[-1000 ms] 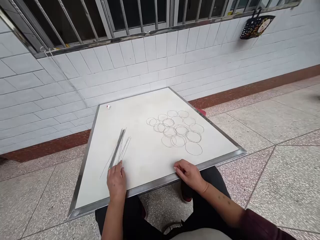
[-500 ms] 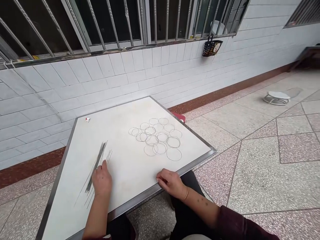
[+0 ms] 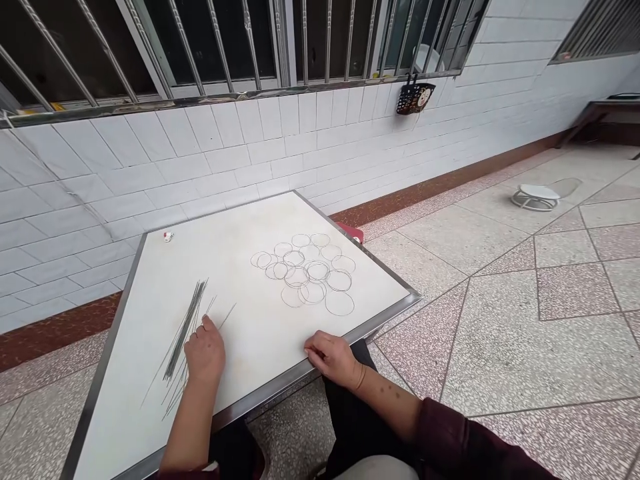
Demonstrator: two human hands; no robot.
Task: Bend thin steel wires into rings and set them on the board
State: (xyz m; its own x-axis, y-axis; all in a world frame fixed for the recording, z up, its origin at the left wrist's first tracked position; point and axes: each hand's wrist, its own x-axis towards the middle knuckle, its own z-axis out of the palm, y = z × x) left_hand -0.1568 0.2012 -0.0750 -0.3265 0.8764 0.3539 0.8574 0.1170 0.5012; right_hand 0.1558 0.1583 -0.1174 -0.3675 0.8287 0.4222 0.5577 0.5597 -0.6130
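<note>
My left hand (image 3: 205, 350) is over the left part of the white table, its fingers curled down and closed. A thin straight wire (image 3: 228, 315) sticks out past its right side and appears to be in its grip. Just left of the hand lies a bundle of straight dark wires (image 3: 186, 330), with several loose ones fanned out beside and under the wrist. My right hand (image 3: 332, 358) rests at the near table edge, fingers curled together, with nothing visible in them. Several overlapping thin wire rings (image 3: 303, 267) lie flat beyond it, toward the right side.
The white table (image 3: 250, 227) has a grey metal rim and stands by a tiled wall. A small red-and-white item (image 3: 169, 237) lies at its far left corner. A black basket (image 3: 415, 97) hangs from the window bars. On the floor to the right stands a low white stool (image 3: 536, 197).
My left hand has shifted slightly right of the bundle, and one wire now slants out on its right side. The right hand stays at the table edge. The view has shifted slightly.
</note>
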